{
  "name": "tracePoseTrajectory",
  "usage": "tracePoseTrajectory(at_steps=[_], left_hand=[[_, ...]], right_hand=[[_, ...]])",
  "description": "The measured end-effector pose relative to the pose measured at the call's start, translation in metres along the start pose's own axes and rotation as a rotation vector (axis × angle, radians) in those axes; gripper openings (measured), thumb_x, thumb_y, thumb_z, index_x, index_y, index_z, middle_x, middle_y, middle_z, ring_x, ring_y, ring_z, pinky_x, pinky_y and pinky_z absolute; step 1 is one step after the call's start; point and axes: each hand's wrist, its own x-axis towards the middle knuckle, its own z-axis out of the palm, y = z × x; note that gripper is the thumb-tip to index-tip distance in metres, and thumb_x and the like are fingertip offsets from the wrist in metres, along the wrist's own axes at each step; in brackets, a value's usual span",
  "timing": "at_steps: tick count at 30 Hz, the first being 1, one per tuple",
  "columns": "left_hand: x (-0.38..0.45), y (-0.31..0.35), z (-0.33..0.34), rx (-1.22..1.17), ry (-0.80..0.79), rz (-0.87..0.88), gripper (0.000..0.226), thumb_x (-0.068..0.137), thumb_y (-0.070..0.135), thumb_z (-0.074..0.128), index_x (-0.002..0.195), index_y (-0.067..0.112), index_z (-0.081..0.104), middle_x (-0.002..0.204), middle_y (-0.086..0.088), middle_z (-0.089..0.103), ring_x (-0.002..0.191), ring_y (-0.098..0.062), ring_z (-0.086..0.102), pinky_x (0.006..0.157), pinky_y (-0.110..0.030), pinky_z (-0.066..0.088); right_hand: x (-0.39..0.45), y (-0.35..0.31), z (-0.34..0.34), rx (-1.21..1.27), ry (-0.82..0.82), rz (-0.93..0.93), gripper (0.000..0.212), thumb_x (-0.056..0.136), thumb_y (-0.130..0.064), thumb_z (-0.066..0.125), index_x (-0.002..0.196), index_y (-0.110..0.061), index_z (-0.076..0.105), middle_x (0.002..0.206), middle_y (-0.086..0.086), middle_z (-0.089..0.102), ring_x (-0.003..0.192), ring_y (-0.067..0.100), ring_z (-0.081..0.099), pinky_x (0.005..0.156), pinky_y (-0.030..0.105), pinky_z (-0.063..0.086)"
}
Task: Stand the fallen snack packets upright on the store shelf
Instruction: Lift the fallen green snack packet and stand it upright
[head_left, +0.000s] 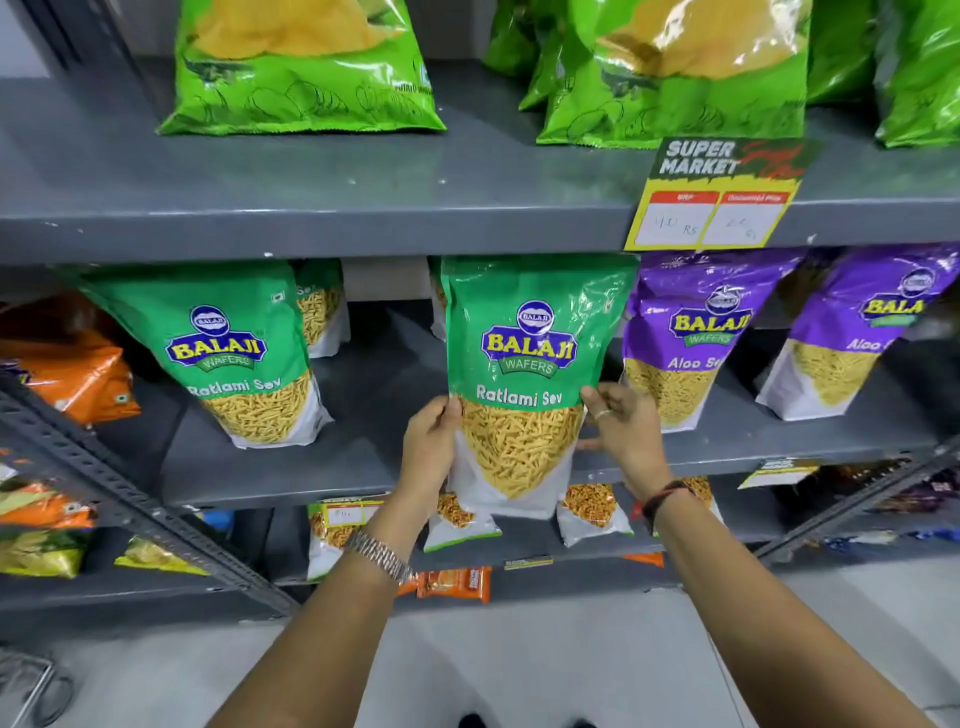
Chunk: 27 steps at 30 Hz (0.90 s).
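A green Ratlami Sev packet (530, 364) is held upright in front of the middle grey shelf (291, 467), its bottom hanging past the shelf's front edge. My left hand (431, 441) grips its left side and my right hand (626, 431) grips its right side. A second green Ratlami Sev packet (223, 353) stands on the same shelf to the left, leaning a little. Two purple Aloo Sev packets (691, 338) (852, 332) stand to the right. Another green packet (322, 306) shows behind, near the shelf's back.
Light green chip bags (306, 67) stand on the upper shelf (363, 208), which carries a price tag (717, 202). Orange packets (78, 379) lie at the left. Small packets (592, 509) fill the lower shelf. A slanted rack post (130, 493) crosses the left side.
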Motion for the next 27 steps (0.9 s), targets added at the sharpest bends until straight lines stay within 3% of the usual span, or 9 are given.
tracePoseTrajectory(at_steps=[4,6,9,11,14,16,20,24,27], left_hand=[[0.039,0.009,0.016,0.088,0.078,0.051,0.026,0.094,0.013,0.042,0.070,0.016,0.050,0.082,-0.010,0.054,0.080,-0.017,0.047,0.070,-0.029,0.036],[0.054,0.010,0.022,0.108,0.127,0.015,0.032,0.093,0.012,0.041,0.062,0.017,0.042,0.078,-0.012,0.051,0.076,-0.019,0.045,0.068,-0.032,0.033],[0.069,0.008,0.027,0.134,0.168,-0.057,0.031,0.092,0.011,0.041,0.062,0.016,0.042,0.080,-0.012,0.054,0.077,-0.020,0.048,0.068,-0.032,0.035],[0.075,0.002,0.028,0.124,0.153,-0.085,0.021,0.092,0.010,0.042,0.072,0.011,0.049,0.086,-0.012,0.058,0.081,-0.021,0.052,0.069,-0.032,0.038],[0.080,-0.004,0.029,0.118,0.103,-0.087,0.017,0.093,0.013,0.041,0.078,0.011,0.050,0.089,-0.013,0.059,0.082,-0.023,0.054,0.069,-0.033,0.039],[0.080,-0.004,0.030,0.111,0.070,-0.083,0.018,0.095,0.017,0.039,0.084,0.012,0.053,0.097,-0.017,0.063,0.090,-0.028,0.059,0.074,-0.034,0.043],[0.074,-0.014,0.031,0.146,0.052,-0.207,0.036,0.096,0.025,0.035,0.123,0.008,0.050,0.132,-0.015,0.055,0.119,-0.033,0.052,0.098,-0.039,0.043],[0.065,-0.031,0.030,0.064,0.020,-0.261,0.038,0.095,0.028,0.035,0.124,0.011,0.050,0.134,-0.014,0.054,0.118,-0.031,0.053,0.097,-0.038,0.046],[0.064,-0.031,0.026,-0.004,0.039,-0.263,0.036,0.095,0.026,0.034,0.123,0.010,0.049,0.132,-0.011,0.054,0.118,-0.028,0.053,0.101,-0.040,0.044]], right_hand=[[0.033,-0.009,0.011,0.042,0.067,-0.055,0.022,0.091,-0.016,0.051,0.096,0.004,0.059,0.079,0.027,0.054,0.078,0.023,0.054,0.056,0.033,0.061],[0.044,-0.010,0.018,0.074,0.084,-0.063,0.014,0.091,-0.014,0.050,0.082,-0.011,0.059,0.072,0.020,0.055,0.077,0.022,0.054,0.063,0.039,0.059],[0.058,-0.003,0.027,0.077,0.096,-0.045,0.023,0.091,-0.013,0.050,0.072,-0.026,0.056,0.072,0.005,0.058,0.079,0.023,0.056,0.070,0.046,0.058],[0.063,0.005,0.032,0.078,0.122,-0.016,0.016,0.090,-0.014,0.052,0.078,-0.021,0.060,0.082,0.010,0.061,0.081,0.024,0.057,0.078,0.057,0.055],[0.068,0.014,0.035,0.112,0.154,0.059,0.024,0.091,-0.014,0.051,0.108,-0.001,0.061,0.095,0.011,0.062,0.088,0.025,0.059,0.085,0.053,0.054],[0.068,0.018,0.032,0.104,0.147,0.056,0.026,0.092,-0.017,0.050,0.110,-0.002,0.060,0.093,0.010,0.062,0.089,0.026,0.059,0.082,0.047,0.055],[0.067,0.031,0.027,-0.149,0.060,0.151,0.027,0.095,-0.025,0.038,0.109,-0.012,0.058,0.090,0.010,0.059,0.081,0.025,0.056,0.062,0.032,0.049],[0.061,0.047,0.039,-0.178,-0.131,0.336,0.036,0.091,-0.006,0.029,0.064,-0.018,0.049,0.066,0.007,0.050,0.061,0.020,0.044,0.055,0.027,0.036],[0.063,0.052,0.052,-0.170,-0.124,0.329,0.037,0.087,-0.001,0.029,0.058,-0.018,0.043,0.059,0.005,0.049,0.055,0.019,0.041,0.054,0.028,0.033]])
